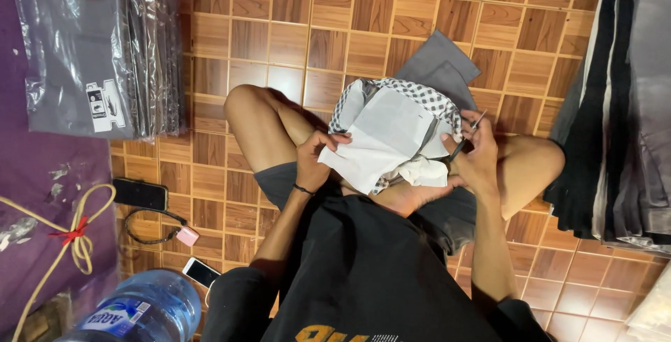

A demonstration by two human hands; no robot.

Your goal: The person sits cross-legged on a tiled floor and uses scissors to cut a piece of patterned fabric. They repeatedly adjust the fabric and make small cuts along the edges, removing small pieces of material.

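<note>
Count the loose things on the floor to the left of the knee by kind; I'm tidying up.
Phones: 2 (black, white)
Water jug: 1
Stack of bagged garments: 1
Cord with pink tag: 1
Total: 5

At ten o'clock we see a stack of clear plastic garment packages (pixel 94 52) with a white label (pixel 105 106); at eight o'clock, two dark-screened phones (pixel 140 193).

Black-and-white checked cloth (pixel 426 97), white paper (pixel 384 143), brown tiled floor (pixel 335 20)
</note>
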